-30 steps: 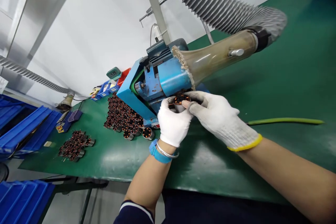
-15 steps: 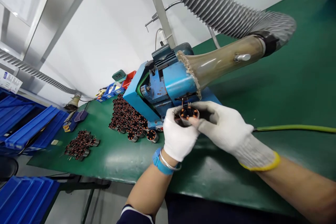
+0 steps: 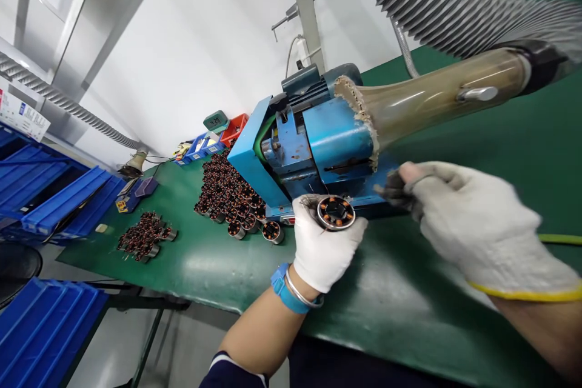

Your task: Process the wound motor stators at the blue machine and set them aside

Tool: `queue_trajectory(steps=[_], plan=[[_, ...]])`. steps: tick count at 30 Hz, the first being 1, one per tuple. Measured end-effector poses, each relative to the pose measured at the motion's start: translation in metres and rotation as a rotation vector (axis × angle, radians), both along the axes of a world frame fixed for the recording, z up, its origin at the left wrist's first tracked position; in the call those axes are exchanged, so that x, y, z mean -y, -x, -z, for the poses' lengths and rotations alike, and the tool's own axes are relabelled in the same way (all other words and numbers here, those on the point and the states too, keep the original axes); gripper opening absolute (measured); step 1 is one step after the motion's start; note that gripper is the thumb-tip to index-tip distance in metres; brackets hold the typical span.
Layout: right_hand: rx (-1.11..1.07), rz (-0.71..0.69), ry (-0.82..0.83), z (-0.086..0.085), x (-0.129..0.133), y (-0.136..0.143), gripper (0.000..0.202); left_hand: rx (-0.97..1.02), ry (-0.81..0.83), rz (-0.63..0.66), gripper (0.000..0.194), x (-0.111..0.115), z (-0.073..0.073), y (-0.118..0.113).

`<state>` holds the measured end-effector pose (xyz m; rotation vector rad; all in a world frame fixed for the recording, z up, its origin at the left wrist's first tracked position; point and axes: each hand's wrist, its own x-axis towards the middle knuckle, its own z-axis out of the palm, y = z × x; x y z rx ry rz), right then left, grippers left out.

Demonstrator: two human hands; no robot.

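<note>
L hand (image 3: 324, 248): fingers curled round wound core (image 3: 336, 213); loose grip cd scrape it on machine (image 3: 341, 136), 12 o'clock. R hand (image 3: 477, 212), 3 o'clock: fingers part-curled, blurred, can't tell hold.

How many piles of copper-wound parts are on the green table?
2: a large pile beside the blue machine, and a small pile farther left. Others may be hidden behind the machine.

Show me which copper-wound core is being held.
The core in the left hand, held above the green table, where the others rest in a large cluster beside the blue machine and a small cluster farther left.
</note>
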<state>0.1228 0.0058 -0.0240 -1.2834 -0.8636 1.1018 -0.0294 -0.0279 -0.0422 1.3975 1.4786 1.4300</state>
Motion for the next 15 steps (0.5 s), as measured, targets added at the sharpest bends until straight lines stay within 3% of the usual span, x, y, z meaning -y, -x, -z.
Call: queue_trajectory(steps=[3, 6, 10, 15], plan=[[0.107, -0.212, -0.080, 0.014, 0.005, 0.016, 0.043, 0.070, 0.028, 0.083, 0.061, -0.001, 0.002, 0.002], [0.161, -0.317, -0.134, 0.025, 0.008, 0.029, 0.062, 0.119, 0.036, 0.158, 0.061, -0.006, 0.001, 0.002], [0.090, -0.333, -0.147, 0.021, -0.002, 0.033, 0.049, 0.086, 0.103, 0.065, 0.051, -0.017, -0.010, -0.002], [0.014, -0.339, -0.200, 0.007, -0.012, 0.032, 0.033, -0.114, 0.103, -0.049, 0.033, -0.026, -0.030, -0.005]])
